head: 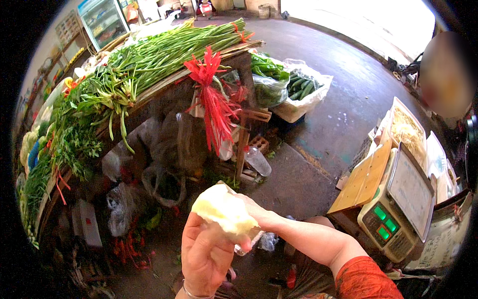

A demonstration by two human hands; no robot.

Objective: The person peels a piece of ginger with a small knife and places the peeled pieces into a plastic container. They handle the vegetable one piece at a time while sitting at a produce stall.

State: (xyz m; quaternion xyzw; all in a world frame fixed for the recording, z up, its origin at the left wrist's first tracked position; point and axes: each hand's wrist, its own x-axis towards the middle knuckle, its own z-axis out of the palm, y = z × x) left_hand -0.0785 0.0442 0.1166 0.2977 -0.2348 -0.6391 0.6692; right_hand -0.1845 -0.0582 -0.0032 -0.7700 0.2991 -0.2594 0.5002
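My left hand [209, 244] is in the lower middle of the head view, with a bracelet on its wrist. Its fingers are wrapped around a pale yellow, uneven piece of produce [226, 211] that looks peeled; its exact kind is unclear. From the right, my right hand [250, 209] reaches in behind the piece. The piece hides most of that hand's fingers, so whether they grip anything cannot be seen. A small dark edge shows just above the piece. Below the hands, a crumpled clear plastic bag [268, 242] lies in the shadow.
A vegetable stand [160, 93] carries long green beans [186, 52] and leafy greens [78, 127]. Red plastic ties [216, 112] hang from its edge. Cucumbers [302, 86] fill a lined box behind. On the right stands a digital scale [397, 213] beside bean sprouts [407, 125]. A person [446, 74] is at far right.
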